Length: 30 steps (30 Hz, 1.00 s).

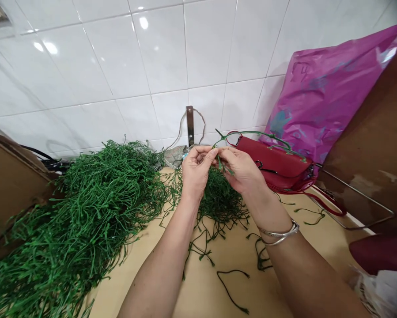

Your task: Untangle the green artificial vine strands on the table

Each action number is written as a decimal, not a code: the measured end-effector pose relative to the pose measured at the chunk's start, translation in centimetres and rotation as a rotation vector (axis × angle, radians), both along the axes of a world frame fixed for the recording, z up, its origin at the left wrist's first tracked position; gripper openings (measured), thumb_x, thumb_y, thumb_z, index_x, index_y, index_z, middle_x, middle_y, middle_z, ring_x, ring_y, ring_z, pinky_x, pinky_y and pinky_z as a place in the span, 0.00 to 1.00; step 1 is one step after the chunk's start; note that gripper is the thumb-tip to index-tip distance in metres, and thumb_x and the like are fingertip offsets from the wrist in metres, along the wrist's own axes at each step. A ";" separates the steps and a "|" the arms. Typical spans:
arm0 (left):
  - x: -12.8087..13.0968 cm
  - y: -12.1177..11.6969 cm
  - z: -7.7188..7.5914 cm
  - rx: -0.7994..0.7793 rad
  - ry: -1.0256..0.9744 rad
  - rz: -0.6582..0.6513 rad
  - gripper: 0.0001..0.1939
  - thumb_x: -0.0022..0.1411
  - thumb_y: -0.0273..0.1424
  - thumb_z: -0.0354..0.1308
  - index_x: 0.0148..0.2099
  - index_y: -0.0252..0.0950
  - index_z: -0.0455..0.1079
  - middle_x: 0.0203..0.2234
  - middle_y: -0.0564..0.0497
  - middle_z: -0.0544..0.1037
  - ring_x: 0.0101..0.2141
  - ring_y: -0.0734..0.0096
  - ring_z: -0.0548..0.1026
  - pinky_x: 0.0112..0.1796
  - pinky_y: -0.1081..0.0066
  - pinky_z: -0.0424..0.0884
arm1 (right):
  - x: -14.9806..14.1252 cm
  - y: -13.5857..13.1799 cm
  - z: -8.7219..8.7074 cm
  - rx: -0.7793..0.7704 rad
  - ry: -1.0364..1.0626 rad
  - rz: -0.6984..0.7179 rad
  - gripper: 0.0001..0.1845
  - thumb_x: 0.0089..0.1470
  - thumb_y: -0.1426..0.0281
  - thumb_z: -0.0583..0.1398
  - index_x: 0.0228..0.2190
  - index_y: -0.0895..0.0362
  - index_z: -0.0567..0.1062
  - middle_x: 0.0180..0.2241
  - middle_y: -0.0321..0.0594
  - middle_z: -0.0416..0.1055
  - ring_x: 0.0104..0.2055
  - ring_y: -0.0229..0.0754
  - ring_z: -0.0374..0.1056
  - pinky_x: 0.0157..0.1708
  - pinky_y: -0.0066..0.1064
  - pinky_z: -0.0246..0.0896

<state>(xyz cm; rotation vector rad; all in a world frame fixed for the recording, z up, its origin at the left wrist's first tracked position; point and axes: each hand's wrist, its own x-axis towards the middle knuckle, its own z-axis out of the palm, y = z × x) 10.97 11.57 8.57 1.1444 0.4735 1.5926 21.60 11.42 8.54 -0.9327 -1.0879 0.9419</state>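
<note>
My left hand (pixel 198 166) and my right hand (pixel 240 168) meet above the middle of the table, fingertips pinched together on a thin green plastic stem (pixel 221 162). The exact point where they grip it is partly hidden by the fingers. A longer green branching stem (pixel 261 133) arches out to the right, over a red handbag; I cannot tell whether it is joined to the held piece. Below the hands lies a pile of darker green stems (pixel 220 194). To the left spreads a large heap of brighter green stems (pixel 102 190).
Loose dark stems (pixel 233 287) are scattered on the wooden table (pixel 172 282). At right are the red handbag (pixel 277 161), a purple plastic bag (pixel 327 92) and a brown cardboard surface (pixel 370 145). A cardboard box (pixel 16 176) stands left. A metal bracket (pixel 190 123) rises by the tiled wall.
</note>
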 end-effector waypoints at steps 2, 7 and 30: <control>0.0 -0.9 0.9 0.024 -0.004 0.008 0.13 0.52 0.35 0.74 0.33 0.36 0.74 0.23 0.57 0.77 0.24 0.80 0.72 0.31 0.77 0.70 | 0.4 0.5 -0.7 -0.001 -0.004 -0.055 0.14 0.45 0.58 0.66 0.25 0.55 0.72 0.26 0.37 0.72 0.28 0.37 0.65 0.30 0.31 0.63; -0.6 -3.4 3.7 0.141 0.055 -0.047 0.09 0.58 0.35 0.71 0.36 0.38 0.75 0.29 0.53 0.81 0.27 0.79 0.75 0.33 0.75 0.73 | 2.9 1.1 -2.0 -0.025 -0.107 -0.188 0.16 0.40 0.58 0.69 0.22 0.54 0.71 0.23 0.37 0.72 0.27 0.40 0.67 0.30 0.34 0.65; -1.4 -0.2 1.5 -0.121 0.044 -0.134 0.13 0.50 0.32 0.73 0.33 0.35 0.73 0.30 0.54 0.79 0.33 0.75 0.75 0.40 0.73 0.70 | 0.3 -2.9 2.5 -0.021 -0.211 0.209 0.17 0.50 0.56 0.69 0.32 0.56 0.75 0.28 0.35 0.70 0.32 0.38 0.65 0.36 0.31 0.63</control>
